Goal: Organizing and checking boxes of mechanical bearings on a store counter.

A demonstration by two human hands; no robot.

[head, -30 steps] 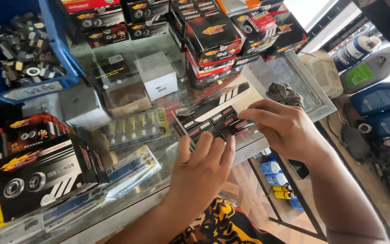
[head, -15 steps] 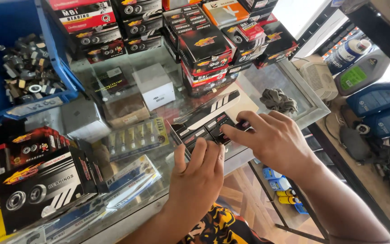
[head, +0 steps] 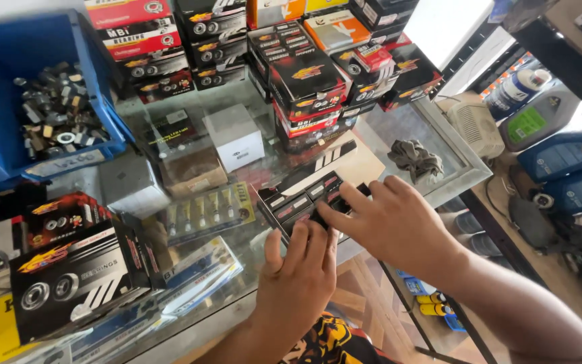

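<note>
A long black box [head: 308, 176] with white stripes lies on the glass counter [head: 453, 168]. It holds a row of small black and red boxes [head: 298, 200]. My right hand [head: 392, 226] rests over the right end of that row, fingertips on one small box. My left hand [head: 298, 276] presses its fingers against the near side of the row. Neither hand has lifted anything clear of the counter.
A blue bin [head: 42, 108] of metal nuts and bearings sits at the far left. Stacks of black and red bearing boxes [head: 304, 81] line the back. A white box [head: 235, 138], a grey rag [head: 415, 158] and oil jugs [head: 564, 155] at the right are nearby.
Both hands have slid slightly toward me and lower in view while staying on the row of small boxes; the view has tilted so more of the back stacks shows.
</note>
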